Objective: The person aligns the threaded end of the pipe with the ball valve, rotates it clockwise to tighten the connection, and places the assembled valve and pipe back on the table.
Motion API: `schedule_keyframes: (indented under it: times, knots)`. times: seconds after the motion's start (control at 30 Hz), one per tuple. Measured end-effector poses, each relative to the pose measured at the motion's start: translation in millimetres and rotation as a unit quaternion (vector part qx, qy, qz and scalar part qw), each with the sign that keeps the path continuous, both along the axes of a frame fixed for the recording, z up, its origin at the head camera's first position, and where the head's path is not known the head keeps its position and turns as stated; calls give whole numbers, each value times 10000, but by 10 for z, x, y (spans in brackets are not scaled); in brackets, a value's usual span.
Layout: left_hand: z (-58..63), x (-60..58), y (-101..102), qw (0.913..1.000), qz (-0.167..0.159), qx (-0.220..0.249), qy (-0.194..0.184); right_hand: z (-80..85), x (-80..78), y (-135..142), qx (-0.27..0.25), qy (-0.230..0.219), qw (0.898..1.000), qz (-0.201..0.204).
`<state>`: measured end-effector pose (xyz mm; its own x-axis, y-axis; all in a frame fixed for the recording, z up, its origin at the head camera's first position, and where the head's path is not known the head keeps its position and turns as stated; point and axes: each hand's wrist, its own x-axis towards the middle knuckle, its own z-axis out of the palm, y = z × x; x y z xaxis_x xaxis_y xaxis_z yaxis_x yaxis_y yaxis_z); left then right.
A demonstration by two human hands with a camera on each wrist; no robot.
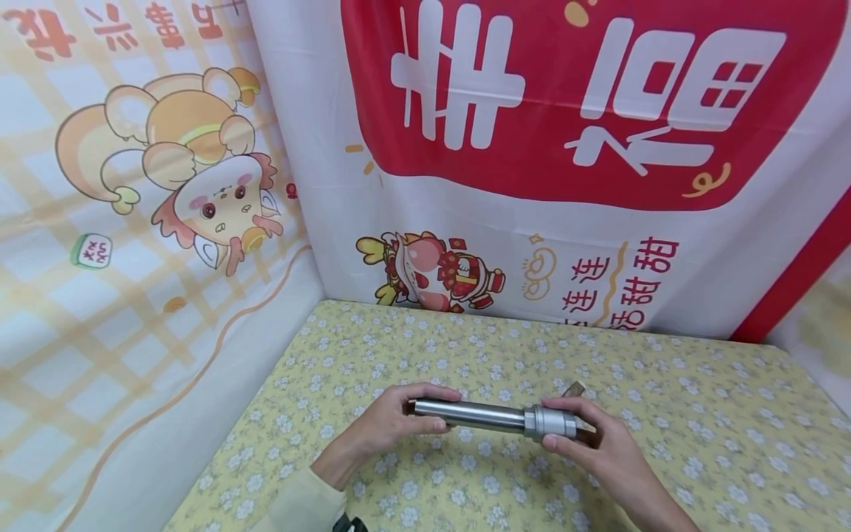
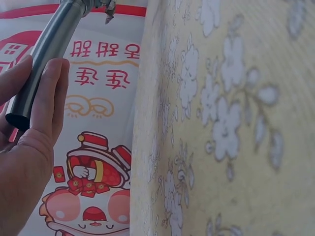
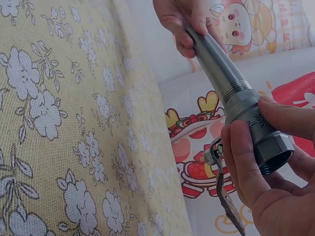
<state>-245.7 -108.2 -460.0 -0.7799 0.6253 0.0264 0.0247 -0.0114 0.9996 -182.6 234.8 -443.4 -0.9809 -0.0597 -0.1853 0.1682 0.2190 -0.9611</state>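
Observation:
A smooth steel pipe (image 1: 475, 414) is held roughly level above the table. My left hand (image 1: 387, 425) grips its left end, thumb on one side and fingers on the other; in the left wrist view the pipe (image 2: 47, 54) ends in an open, hollow mouth near the palm. On the pipe's right end sits a metal ball valve (image 1: 550, 422), which my right hand (image 1: 603, 442) holds around its body. Some pipe threads (image 3: 235, 91) show just outside the valve in the right wrist view. A lever handle (image 3: 227, 199) sticks out from the valve's side.
A table (image 1: 319, 369) with a yellow floral cloth lies beneath both hands. Behind it hangs a white and red printed curtain (image 1: 319, 148), and a checked cartoon curtain (image 1: 40, 295) closes off the left side.

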Motion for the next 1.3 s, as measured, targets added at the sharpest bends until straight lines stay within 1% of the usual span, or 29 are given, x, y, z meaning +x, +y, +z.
schedule_keyframes:
  times: [0.2,0.33,0.43,0.63,0.77,0.9,1.03,1.13,1.3]
  knots:
    - [-10,-3,-3,9989,-31,238,-405,-6,7,-5,-51,18,10000,30]
    - [-17,-5,-1,9986,17,223,-480,0,9,-8,-82,16,9999,66]
    - [-8,1,5,9991,43,134,-407,1,1,-8,-87,-4,9999,73]
    - [4,18,25,9999,135,-56,-41,-9,-6,-6,-91,-29,9999,68]
    - [5,24,40,9996,188,-137,132,-10,-1,-1,-119,-50,9999,60]
    - [-8,27,46,9992,265,-227,174,-14,-4,0,-140,-50,9999,72]
    - [-27,27,50,9991,318,-278,100,-22,-3,-3,-135,-44,9999,94]
    - [-34,25,52,9987,328,-369,128,-29,0,-6,-121,-28,9999,96]
    - [-30,26,32,9971,241,-626,358,-37,0,-13,-115,-21,9999,81]
